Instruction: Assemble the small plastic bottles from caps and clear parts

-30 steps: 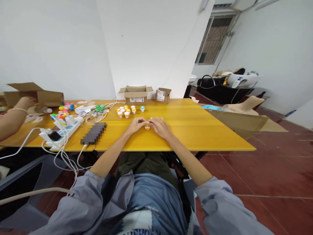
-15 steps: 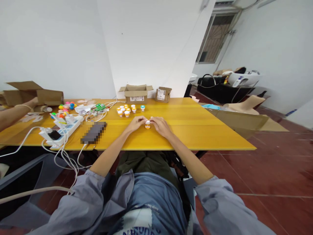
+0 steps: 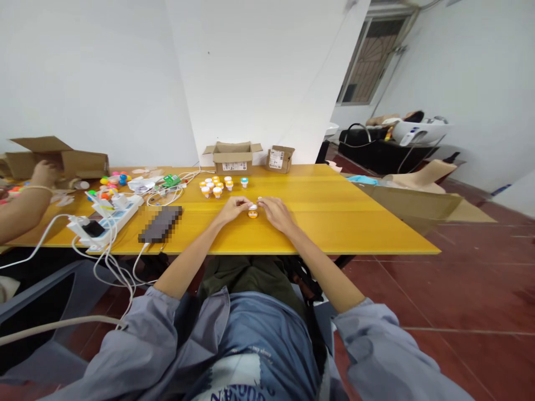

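Note:
A small orange piece with a white top (image 3: 253,211) rests on the yellow table (image 3: 334,223), between my two hands. My left hand (image 3: 232,208) pinches it from the left with curled fingers. From the right, my right hand (image 3: 275,211) holds it with its fingertips. A cluster of several similar orange and white pieces (image 3: 216,187) stands farther back on the table, with one teal-topped piece (image 3: 244,181) beside them.
An open cardboard box (image 3: 233,157) and a smaller box (image 3: 280,158) stand at the table's far edge. A power strip with white cables (image 3: 104,219), a dark phone (image 3: 160,224) and coloured toy pieces (image 3: 112,184) lie at left, where another person's arm (image 3: 23,206) reaches toward a box (image 3: 58,159).
My hands stay on the small orange piece; its white top now shows more between my fingers. The other person's hand at left has shifted near the cardboard box.

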The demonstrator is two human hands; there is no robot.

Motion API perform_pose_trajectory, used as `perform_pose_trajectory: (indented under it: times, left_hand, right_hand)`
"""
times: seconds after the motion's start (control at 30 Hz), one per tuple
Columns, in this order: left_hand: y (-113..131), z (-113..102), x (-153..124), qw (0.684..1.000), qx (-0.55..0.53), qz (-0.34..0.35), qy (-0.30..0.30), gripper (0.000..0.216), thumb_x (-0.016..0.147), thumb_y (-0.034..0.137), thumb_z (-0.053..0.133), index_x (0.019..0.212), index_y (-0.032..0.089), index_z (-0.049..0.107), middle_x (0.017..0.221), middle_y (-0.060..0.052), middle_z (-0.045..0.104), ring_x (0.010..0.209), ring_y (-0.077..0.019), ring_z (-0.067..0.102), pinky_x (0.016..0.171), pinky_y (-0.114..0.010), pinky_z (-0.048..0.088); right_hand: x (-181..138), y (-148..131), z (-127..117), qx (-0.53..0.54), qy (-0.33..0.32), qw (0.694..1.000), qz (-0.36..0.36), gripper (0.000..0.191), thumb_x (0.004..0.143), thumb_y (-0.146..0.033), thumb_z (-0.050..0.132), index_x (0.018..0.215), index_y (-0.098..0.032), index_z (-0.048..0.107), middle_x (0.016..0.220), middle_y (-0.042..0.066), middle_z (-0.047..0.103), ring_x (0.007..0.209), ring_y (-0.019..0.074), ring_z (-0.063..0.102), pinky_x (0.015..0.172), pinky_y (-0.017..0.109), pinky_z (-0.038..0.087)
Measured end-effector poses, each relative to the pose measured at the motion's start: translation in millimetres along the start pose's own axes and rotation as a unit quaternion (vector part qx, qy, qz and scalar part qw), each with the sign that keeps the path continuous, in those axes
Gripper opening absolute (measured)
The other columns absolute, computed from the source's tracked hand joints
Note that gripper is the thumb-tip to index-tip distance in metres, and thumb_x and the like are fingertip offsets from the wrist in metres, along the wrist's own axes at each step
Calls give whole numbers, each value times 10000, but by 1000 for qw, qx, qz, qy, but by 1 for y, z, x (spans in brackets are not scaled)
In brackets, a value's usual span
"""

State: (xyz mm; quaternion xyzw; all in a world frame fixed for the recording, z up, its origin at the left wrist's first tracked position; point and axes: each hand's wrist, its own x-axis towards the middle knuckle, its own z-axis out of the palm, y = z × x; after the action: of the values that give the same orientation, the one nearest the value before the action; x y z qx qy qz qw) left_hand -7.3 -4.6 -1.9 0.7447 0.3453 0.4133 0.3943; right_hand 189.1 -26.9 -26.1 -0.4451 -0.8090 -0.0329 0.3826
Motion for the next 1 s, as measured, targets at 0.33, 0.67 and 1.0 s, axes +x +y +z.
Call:
perform_pose_trajectory:
  times: [0.33,0.67,1.0]
  left_hand:
    - [1,3,-1,999,-34,-12,-9,288,716,441,771,705,156,725,824,-49,750,788,-168,660,794,-308,535]
    - [4,0,-1,1000,10,-9,-15,283,724,440,758,668,164,725,843,-58,761,813,-187,677,804,-316,534]
    - [6,1,-2,1000,14,-6,-18,244,689,411,784,646,174,746,900,-71,771,848,-201,694,831,-333,538]
  right_hand:
    - [1,1,1,-6,4,1000,4,270,1002,-266,438,996,-262,708,1008,72,758,947,243,681,864,386,498]
    - [1,-1,0,-13,-1,1000,13,265,1004,-273,436,988,-261,701,1017,82,751,959,246,677,873,386,486]
    - [2,-2,-2,-11,-3,1000,15,270,1007,-281,433,973,-269,701,1011,74,756,939,249,678,864,390,486]
